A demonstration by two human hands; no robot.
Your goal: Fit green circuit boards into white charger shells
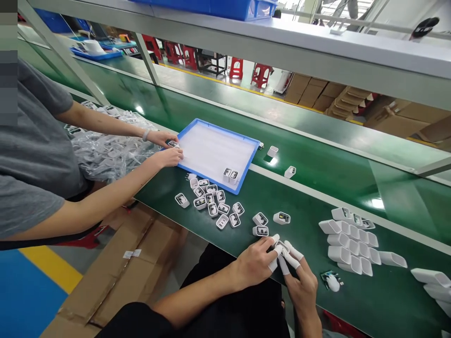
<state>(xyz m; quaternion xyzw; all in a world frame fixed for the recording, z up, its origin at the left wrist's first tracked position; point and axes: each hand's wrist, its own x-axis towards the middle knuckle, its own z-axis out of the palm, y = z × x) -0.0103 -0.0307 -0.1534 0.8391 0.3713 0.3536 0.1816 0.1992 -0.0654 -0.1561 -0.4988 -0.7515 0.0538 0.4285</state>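
Between my left hand [256,263] and my right hand [299,271], over the front edge of the green table, is a small white charger housing [282,244]. Both hands are closed on it, with white finger cots on the fingertips. The fingers partly hide the housing, and its inside is hard to make out. Just beyond my left hand lie several housings [260,230] with circuit parts showing in their open ends. On the right stand rows of white housings [352,244]. A loose circuit board with a white part [331,281] lies nearer my right hand.
A co-worker's hands [171,152] hold a housing at the left rim of a blue-edged tray [214,141]. More housings [211,199] cluster before the tray. Plastic-bagged parts [112,145] are piled at left. A metal shelf [282,42] crosses above the green line.
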